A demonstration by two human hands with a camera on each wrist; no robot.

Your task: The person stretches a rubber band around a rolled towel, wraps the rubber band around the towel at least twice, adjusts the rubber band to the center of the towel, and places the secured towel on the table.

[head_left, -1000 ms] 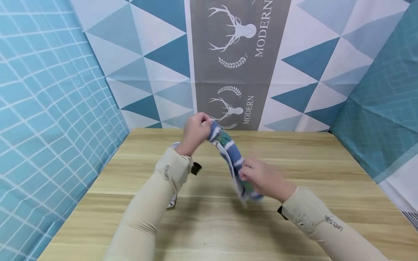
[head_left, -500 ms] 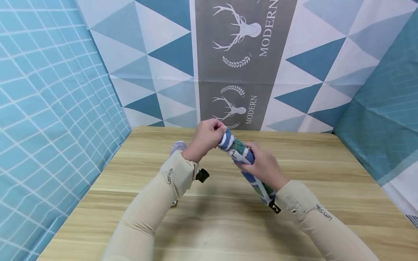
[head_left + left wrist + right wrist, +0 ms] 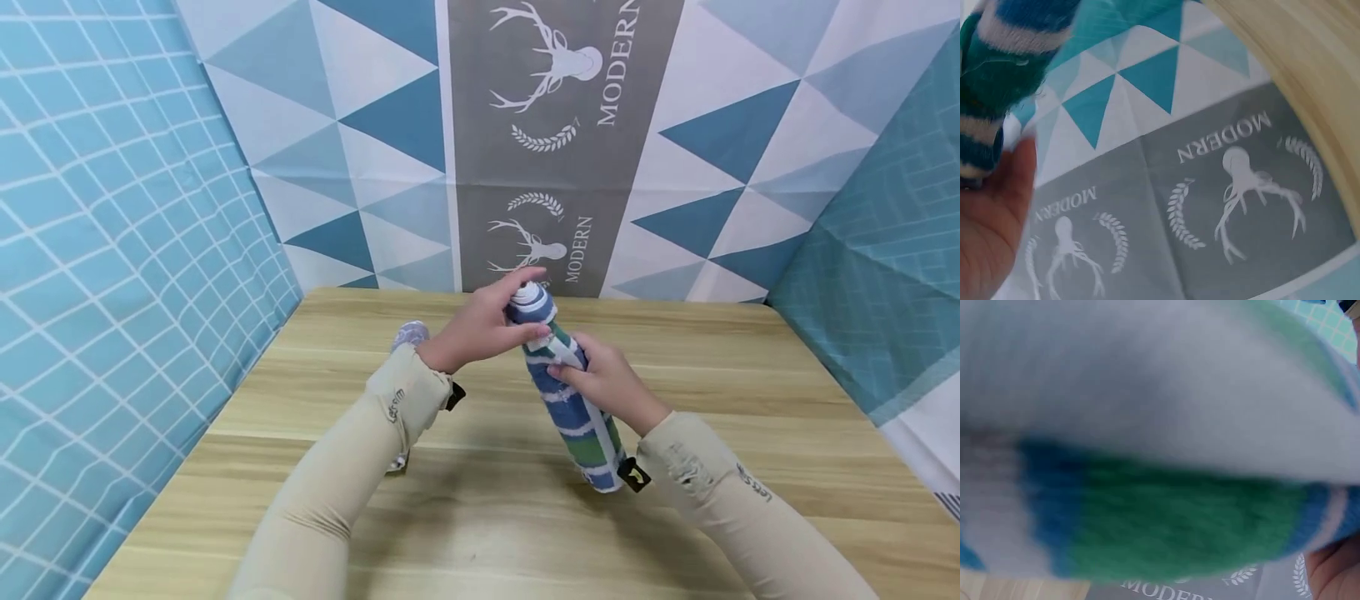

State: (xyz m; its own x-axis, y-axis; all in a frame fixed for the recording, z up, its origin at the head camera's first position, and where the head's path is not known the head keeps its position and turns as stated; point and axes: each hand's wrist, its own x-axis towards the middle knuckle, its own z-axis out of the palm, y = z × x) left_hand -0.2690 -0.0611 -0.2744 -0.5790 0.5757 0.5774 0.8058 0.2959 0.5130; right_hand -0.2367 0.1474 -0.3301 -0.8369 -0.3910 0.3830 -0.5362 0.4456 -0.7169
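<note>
A rolled towel (image 3: 570, 417) with blue, green and white stripes is held tilted above the table, its spiral end up and away from me. My right hand (image 3: 611, 379) grips the roll around its middle, thumb across the front. At the upper end, my left hand (image 3: 487, 327) straddles the roll, thumb in front and fingers stretched behind. The left wrist view has the towel's end (image 3: 1010, 69) beside the left hand (image 3: 991, 231). Blurred towel (image 3: 1191, 519) fills most of the right wrist view, and part of a hand (image 3: 1338, 569) shows at its lower right.
A grey-white patterned thing (image 3: 410, 333) lies on the wooden table (image 3: 480, 533), mostly hidden under my left forearm. Patterned cloth (image 3: 540, 150) hangs behind the table, with blue gridded cloth (image 3: 127, 250) at the left and teal cloth (image 3: 885, 250) at the right.
The towel has gone from a loose, bent strip to a straight, thicker roll. My left hand has changed from pinching its end to spreading around it; my right hand has taken hold of the middle.
</note>
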